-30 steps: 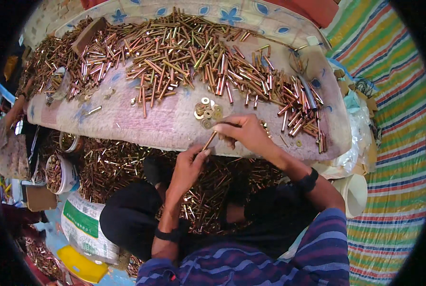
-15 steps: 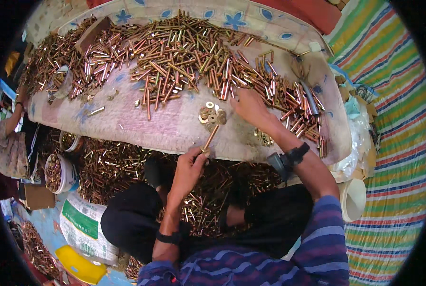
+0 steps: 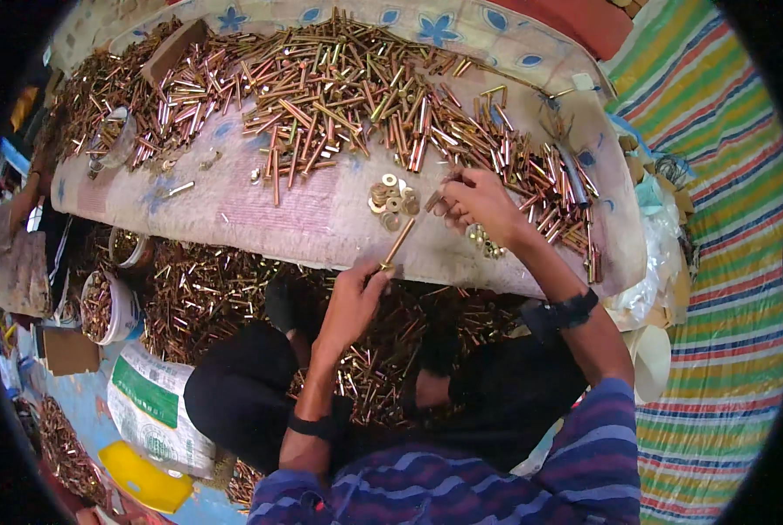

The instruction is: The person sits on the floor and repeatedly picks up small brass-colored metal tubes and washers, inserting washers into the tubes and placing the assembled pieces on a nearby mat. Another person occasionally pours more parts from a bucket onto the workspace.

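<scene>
My left hand (image 3: 353,300) pinches the lower end of a thin copper-coloured bolt (image 3: 399,241), which tilts up and to the right. A small ring-like part sits on the bolt just above my fingertips. My right hand (image 3: 483,206) is closed on a short brownish metal tube (image 3: 434,200), its lower end close to the bolt's tip but apart from it. Beside the tube, on the padded cloth, lies a small heap of flat washers (image 3: 384,198). Small shiny nuts (image 3: 486,243) lie partly beneath my right wrist.
A wide heap of metal tubes and rods (image 3: 321,96) covers the far side of the cloth-covered surface (image 3: 260,232). More metal parts (image 3: 207,297) fill the space under its front edge. Buckets (image 3: 125,317) and a sack (image 3: 168,429) stand at left. Another person's arm (image 3: 24,201) reaches in there.
My right hand has come back from the heap toward the bolt, now with a metal tube in its fingers. My left hand keeps the bolt, shifted slightly right.
</scene>
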Demonstrator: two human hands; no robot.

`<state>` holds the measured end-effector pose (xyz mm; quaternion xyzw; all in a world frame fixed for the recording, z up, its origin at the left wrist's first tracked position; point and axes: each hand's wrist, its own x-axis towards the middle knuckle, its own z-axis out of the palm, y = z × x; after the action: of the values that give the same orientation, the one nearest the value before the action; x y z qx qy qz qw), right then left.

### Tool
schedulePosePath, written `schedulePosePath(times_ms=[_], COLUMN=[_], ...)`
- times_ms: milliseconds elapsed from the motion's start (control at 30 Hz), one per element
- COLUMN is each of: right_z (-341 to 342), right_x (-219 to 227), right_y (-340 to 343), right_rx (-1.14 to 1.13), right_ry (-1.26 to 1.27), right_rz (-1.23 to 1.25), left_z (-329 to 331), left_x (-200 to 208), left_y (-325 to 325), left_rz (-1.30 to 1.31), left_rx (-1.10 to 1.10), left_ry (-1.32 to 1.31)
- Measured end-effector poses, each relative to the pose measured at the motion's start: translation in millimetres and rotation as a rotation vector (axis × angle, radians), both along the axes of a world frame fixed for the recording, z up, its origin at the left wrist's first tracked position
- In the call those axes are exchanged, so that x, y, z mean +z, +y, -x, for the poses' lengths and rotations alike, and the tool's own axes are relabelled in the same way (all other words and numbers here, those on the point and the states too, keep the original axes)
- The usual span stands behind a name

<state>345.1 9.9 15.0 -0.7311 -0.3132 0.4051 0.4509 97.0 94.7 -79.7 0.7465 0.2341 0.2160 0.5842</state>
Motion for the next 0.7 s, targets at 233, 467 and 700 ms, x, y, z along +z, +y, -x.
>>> schedulePosePath(times_ms=[233, 467, 700], right_z=[22, 16, 15], right_x=[5, 0, -3], right_y=[-23, -32, -37], right_rx=[0.013, 0.049, 0.055], right_ry=[0.09, 0.064, 0.016], right_rz=[-0.077, -0.107, -0.113], left_z=[0, -2, 0], left_x=[2, 3, 5], left_y=[-3, -2, -3], left_rz=[0.077, 0.035, 0.087], left_rx=[-0.07, -0.112, -0.131], left_ry=[0.071, 0.085, 0.153])
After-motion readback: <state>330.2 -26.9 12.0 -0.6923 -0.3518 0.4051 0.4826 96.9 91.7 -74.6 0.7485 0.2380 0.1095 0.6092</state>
